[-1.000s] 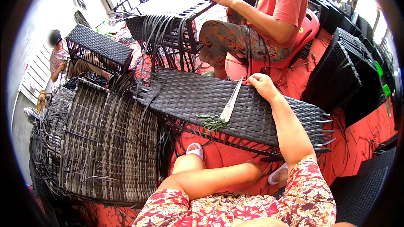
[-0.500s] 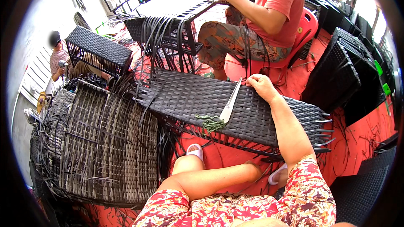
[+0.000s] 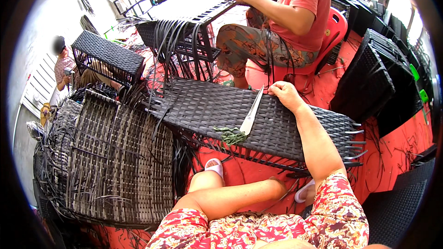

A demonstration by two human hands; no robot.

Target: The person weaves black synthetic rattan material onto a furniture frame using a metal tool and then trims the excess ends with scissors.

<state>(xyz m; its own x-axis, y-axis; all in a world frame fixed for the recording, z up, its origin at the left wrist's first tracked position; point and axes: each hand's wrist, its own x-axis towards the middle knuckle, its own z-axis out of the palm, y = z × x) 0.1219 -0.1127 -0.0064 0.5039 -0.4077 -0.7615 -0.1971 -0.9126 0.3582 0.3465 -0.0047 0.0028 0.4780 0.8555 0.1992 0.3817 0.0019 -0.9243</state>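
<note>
A long black woven strip panel [image 3: 221, 106] lies across in front of me, with loose strand ends sticking out at its right. At its far edge is my right hand [image 3: 285, 95], thumb and fingers closed together. Whatever they hold is too small to make out. Beside that hand lies a pointed metal blade [image 3: 252, 116], its tip toward the far edge; green wrapping [image 3: 232, 135] surrounds its near end. Whether it is a knife or closed scissors, I cannot tell. My left forearm rests across my lap, and my left hand [image 3: 275, 188] bends downward with its fingers hidden.
A large grey-brown woven piece [image 3: 120, 157] stands at left. Across from me a person in a red shirt [image 3: 308, 4] works on a black frame [image 3: 177, 32]. Another person [image 3: 67, 67] is at far left. Stacked black panels [image 3: 369, 78] stand right; scraps litter the red floor [image 3: 383, 170].
</note>
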